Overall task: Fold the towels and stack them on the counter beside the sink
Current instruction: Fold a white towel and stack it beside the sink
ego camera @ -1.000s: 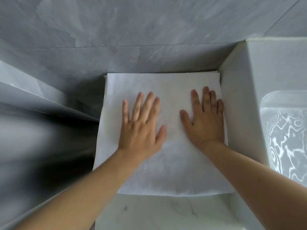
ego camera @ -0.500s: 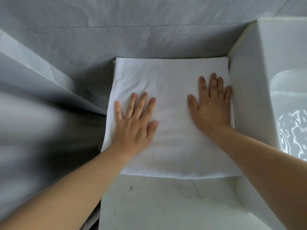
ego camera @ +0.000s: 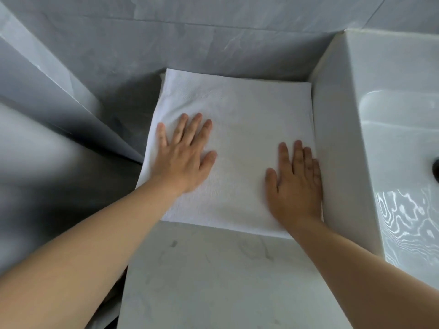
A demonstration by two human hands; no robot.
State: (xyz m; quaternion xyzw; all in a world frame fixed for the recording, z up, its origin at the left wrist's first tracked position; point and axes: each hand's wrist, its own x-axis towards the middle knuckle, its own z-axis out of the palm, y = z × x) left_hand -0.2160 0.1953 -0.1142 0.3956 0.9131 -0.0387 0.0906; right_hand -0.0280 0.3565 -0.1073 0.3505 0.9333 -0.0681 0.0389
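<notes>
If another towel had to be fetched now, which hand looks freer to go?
Probably the left hand: it lies flat near the towel's open left edge. The right hand is wedged against the sink's side wall.

Folded towel (ego camera: 237, 148) fills the back corner of the desk (ego camera: 213, 281). Tiled wall (ego camera: 213, 43) blocks directly behind the towel; the sink's (ego camera: 392, 138) tall outer side touches the towel's right edge, no gap there. Left of the towel the desk ends at a drop. Bare desk in front of the towel gives open passage. Both hands lie flat on the towel, left hand (ego camera: 183, 160), right hand (ego camera: 297, 186).
</notes>
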